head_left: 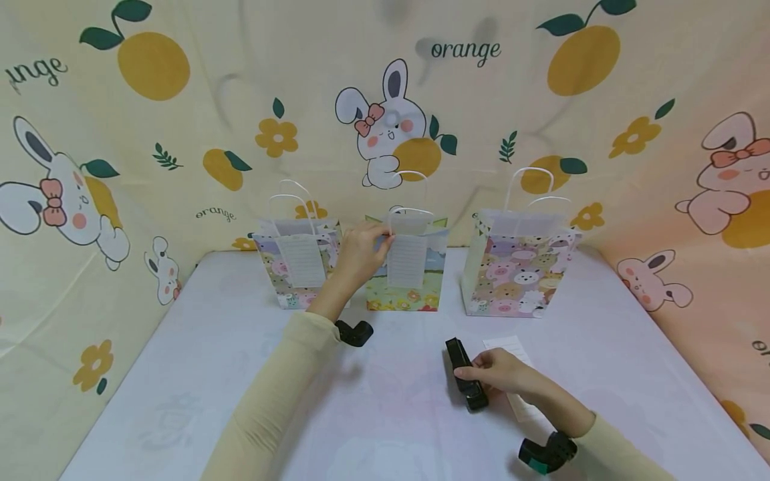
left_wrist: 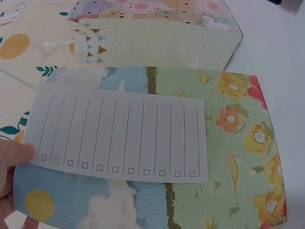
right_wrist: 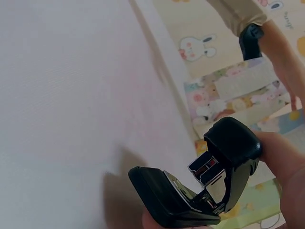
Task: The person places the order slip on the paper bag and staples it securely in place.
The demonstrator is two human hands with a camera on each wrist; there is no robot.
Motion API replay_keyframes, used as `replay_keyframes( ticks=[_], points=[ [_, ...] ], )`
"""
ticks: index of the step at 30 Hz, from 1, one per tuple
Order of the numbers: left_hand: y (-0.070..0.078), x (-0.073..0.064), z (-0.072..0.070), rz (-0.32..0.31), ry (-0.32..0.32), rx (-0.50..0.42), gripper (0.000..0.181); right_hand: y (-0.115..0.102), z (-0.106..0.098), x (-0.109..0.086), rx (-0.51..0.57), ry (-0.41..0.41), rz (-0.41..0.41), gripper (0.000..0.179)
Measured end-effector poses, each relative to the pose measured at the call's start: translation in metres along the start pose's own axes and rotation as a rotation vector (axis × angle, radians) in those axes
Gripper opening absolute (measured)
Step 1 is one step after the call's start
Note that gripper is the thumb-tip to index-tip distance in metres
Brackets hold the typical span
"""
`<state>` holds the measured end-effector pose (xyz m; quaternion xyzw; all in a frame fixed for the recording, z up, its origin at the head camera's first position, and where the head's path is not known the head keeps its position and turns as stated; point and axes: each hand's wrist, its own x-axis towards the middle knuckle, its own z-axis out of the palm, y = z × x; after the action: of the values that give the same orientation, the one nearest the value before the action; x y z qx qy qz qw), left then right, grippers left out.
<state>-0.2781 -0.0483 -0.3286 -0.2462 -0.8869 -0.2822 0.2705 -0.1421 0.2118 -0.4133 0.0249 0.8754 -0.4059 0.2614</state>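
My left hand (head_left: 359,252) pinches a lined checklist sheet (head_left: 406,264) against the top edge of the middle paper bag (head_left: 375,295), which has a painted flower meadow. In the left wrist view the sheet (left_wrist: 119,138) shows ruled lines, with a small box at the end of each, lying over the blue sky part of the bag. My right hand (head_left: 504,371) grips a black stapler (head_left: 464,374) close over the table. The right wrist view shows the stapler (right_wrist: 159,195) with its arms spread apart at the mouth. A second paper sheet (head_left: 525,409) lies partly under my right hand.
On the left stands an animal-print bag (head_left: 277,277) with a lined sheet (head_left: 303,262) on its front. A larger animal-print bag (head_left: 517,277) stands on the right. White handles rise from the bags. Behind them hangs an orange-and-bunny cloth (head_left: 313,53); beneath is a white table (head_left: 385,414).
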Motion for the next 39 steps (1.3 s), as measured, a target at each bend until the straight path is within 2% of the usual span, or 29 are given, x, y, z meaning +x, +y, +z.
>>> replay_keyframes(
  ticks=[8, 12, 16, 24, 30, 39],
  points=[
    [0.0, 0.0, 0.002, 0.009, 0.024, -0.013, 0.013, -0.006, -0.008, -0.003, 0.107, -0.054, -0.095, 0.05],
    [0.0, -0.001, 0.002, 0.017, 0.034, -0.008, 0.013, -0.011, -0.012, -0.003, 0.19, -0.101, -0.148, 0.053],
    [0.0, 0.0, 0.001, 0.007, 0.013, -0.012, 0.014, -0.017, -0.016, -0.002, 0.253, -0.148, -0.199, 0.059],
    [0.001, 0.0, 0.0, -0.005, 0.0, 0.003, 0.015, -0.025, -0.023, -0.003, 0.295, -0.187, -0.268, 0.065],
    [0.0, -0.001, 0.002, 0.004, 0.015, 0.003, 0.014, -0.032, -0.028, -0.006, 0.366, -0.193, -0.317, 0.062],
    [0.001, -0.001, 0.001, 0.002, 0.01, -0.005, 0.014, -0.05, -0.041, -0.011, 0.385, -0.12, -0.355, 0.072]
  ],
)
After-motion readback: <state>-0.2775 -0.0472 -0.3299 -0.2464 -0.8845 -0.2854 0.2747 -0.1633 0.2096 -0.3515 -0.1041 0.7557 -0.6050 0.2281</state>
